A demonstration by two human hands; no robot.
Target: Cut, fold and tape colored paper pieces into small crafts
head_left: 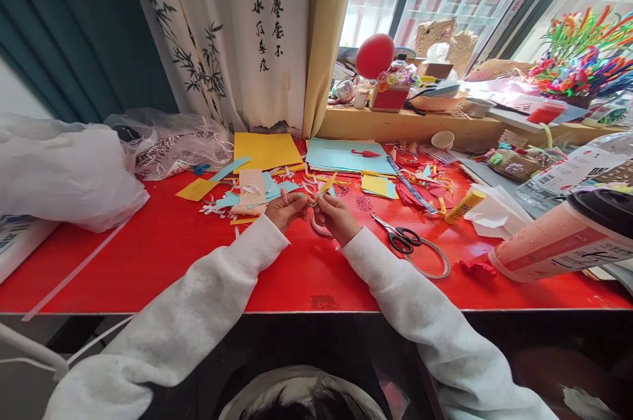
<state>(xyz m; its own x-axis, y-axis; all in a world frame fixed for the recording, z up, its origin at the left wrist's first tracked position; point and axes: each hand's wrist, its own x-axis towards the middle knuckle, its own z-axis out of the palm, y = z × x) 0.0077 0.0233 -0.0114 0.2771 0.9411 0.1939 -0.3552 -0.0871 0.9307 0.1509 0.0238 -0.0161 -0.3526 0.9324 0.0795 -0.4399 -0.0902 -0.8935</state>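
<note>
My left hand (287, 210) and my right hand (337, 215) meet over the red table, fingertips pinched close together. Whatever lies between the fingertips is too small to make out. A pointed yellow paper piece (328, 182) shows just beyond my right fingers; I cannot tell whether they touch it. Behind my left hand lie a pale pink paper strip (252, 186) and light blue paper scraps (273, 186). Scissors with black handles (403, 239) rest to the right of my right hand, overlapping a ring-shaped loop (442, 262).
Yellow sheets (267, 150) and light blue sheets (341, 157) lie at the back. Further right are a glue stick (465, 206), a measuring tape (413, 186) and a tilted pink cup (558, 242). A white plastic bag (64, 169) bulges at left. The table's front edge (297, 312) runs beneath my forearms.
</note>
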